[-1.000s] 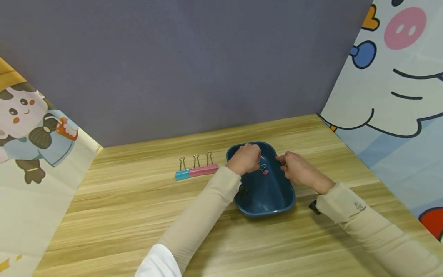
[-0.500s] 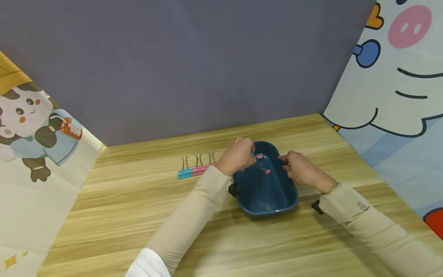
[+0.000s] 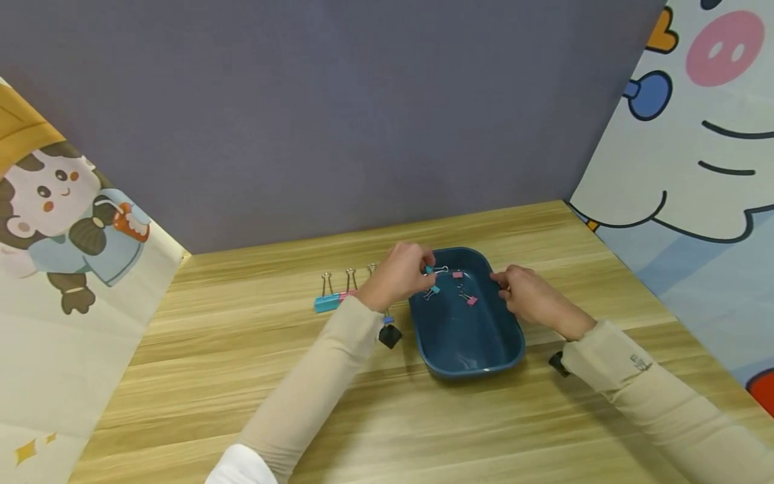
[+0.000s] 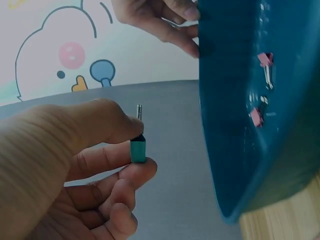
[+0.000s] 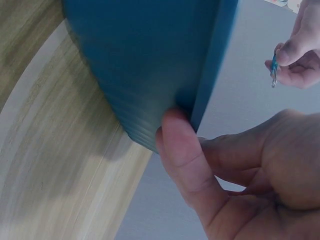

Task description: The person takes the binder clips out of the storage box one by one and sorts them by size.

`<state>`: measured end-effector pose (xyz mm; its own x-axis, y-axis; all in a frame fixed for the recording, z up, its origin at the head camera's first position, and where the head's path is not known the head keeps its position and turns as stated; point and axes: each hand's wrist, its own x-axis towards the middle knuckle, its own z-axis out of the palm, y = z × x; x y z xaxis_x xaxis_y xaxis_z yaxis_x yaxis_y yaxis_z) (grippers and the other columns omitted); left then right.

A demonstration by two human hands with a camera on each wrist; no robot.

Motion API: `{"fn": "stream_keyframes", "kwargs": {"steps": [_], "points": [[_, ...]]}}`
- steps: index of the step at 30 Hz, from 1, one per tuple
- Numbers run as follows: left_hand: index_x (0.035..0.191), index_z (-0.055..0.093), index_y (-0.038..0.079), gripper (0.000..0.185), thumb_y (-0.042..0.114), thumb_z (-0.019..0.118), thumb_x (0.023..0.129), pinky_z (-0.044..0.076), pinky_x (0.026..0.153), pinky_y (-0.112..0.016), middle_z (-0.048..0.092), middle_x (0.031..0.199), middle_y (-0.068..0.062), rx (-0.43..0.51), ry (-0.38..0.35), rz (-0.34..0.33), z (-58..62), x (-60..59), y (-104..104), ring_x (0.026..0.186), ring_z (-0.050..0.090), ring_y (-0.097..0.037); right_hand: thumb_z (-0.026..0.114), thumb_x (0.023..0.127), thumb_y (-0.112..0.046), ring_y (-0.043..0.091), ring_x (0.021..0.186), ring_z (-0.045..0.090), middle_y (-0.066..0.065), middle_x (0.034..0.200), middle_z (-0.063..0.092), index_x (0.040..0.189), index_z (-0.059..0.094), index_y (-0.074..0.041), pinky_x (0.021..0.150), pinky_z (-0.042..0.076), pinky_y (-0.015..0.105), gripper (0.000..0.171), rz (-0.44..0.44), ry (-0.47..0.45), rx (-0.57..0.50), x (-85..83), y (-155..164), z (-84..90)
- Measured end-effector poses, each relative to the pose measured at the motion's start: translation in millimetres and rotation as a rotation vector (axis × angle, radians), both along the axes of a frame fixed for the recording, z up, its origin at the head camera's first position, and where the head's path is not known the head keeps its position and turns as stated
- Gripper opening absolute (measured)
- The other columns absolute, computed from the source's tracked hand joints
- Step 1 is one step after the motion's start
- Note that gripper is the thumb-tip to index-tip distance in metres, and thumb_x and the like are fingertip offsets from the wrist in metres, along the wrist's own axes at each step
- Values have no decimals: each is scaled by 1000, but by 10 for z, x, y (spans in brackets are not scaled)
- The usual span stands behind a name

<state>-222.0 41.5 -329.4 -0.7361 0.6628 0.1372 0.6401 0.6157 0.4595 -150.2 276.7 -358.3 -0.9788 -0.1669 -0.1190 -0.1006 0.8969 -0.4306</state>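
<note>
Wooden table (image 3: 242, 376): left hand (image 3: 396, 275) pinches a teal clip (image 4: 138, 150); right hand (image 3: 526, 296) grips the blue tray (image 3: 478, 359).

A small teal binder clip (image 4: 138, 150) is pinched above the far left rim of a dark blue tray (image 3: 465, 349)

Both arms reach forward in beige sleeves, forearms angled toward each other. The left hand (image 3: 396, 277) is raised a little, its thumb and forefinger pressed together in a pinch, the remaining fingers (image 4: 120, 210) loosely curled beneath. The right hand (image 3: 532, 299) sits lower, thumb (image 5: 180, 150) stretched flat and pressing, its other fingers folded round behind.
</note>
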Motion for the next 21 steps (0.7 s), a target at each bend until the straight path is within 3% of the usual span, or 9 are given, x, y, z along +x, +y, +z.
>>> {"fn": "stream_keyframes", "kwargs": {"steps": [5,13,18,21], "points": [[103,70,4,20,16,68,87,48,69,-25,66,91,-5,2,14,16,-34,-14,-141,79,58,-13,51,91,8,20,69,47,26,112,51,125,49,17,57,40,26,36,16,28,14,4,3,-11],[101,72,5,17,13,67,87,50,70,-25,68,93,-5,17,55,14,-143,-43,-428,83,61,-15,51,91,8,23,78,53,30,127,47,122,51,16,59,42,27,32,16,11,14,-11,10,-7],[98,72,3,15,12,68,86,49,67,-24,68,91,-4,21,64,9,-239,-54,-596,79,62,-14,48,91,10,29,91,58,30,132,44,121,51,17,58,43,26,31,1,-19,-10,-9,3,10],[93,72,3,13,13,71,84,49,64,-23,68,87,-3,15,70,18,-292,-44,-690,74,60,-10,47,91,10,25,84,58,30,134,43,121,50,17,55,43,25,31,-7,-34,-23,-9,-1,13]]}}
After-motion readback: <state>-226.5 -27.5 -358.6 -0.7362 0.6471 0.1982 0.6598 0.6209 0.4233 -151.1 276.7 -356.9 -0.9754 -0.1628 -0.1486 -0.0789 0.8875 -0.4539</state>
